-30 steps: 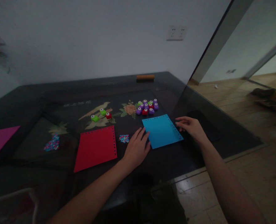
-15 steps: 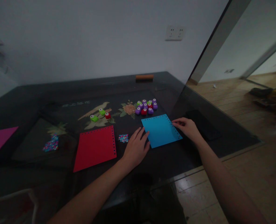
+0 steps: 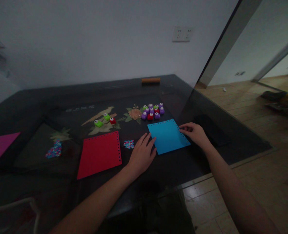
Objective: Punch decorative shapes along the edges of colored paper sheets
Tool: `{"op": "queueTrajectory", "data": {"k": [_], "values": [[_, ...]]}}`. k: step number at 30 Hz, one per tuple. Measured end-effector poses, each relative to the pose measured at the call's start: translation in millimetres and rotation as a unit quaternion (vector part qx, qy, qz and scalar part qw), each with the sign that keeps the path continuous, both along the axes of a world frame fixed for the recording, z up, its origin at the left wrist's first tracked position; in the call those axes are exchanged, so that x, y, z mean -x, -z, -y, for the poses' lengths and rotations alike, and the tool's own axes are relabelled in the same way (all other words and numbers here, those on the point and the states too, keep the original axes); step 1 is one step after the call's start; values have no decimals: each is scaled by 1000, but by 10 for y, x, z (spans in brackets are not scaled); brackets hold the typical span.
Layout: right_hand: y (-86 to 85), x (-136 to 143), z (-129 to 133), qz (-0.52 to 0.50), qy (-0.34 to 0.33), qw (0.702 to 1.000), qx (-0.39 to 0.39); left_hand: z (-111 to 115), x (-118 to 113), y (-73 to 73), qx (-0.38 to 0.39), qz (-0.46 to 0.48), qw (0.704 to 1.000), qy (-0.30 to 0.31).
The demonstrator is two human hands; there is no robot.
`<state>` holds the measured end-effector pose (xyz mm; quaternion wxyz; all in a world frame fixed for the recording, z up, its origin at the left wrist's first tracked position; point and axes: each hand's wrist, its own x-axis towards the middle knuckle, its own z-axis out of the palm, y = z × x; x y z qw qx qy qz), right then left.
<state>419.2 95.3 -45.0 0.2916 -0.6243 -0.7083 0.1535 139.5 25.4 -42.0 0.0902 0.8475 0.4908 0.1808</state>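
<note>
A sheet of blue paper lies flat on the dark table, with punched holes along its far and right edges. My left hand rests open at the paper's left edge, fingers spread and fingertips touching it. At the right edge, my right hand has its thumb and fingers closed in a pinch on the blue paper. Just beyond the sheet stands a cluster of purple, red and green craft punches. Left of my left hand is a small heap of coloured paper bits.
Red paper with holes along two edges lies to the left. Behind it sit two green punches and a red punch. More paper bits and pink paper are farther left. A brown roll lies near the wall.
</note>
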Motion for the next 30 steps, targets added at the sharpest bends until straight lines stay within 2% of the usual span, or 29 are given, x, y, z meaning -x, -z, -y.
{"op": "queueTrajectory", "data": {"k": [30], "values": [[-9,-1,11,-26,0,1000,1,11,8,-23,22,18,1000,-2]]}}
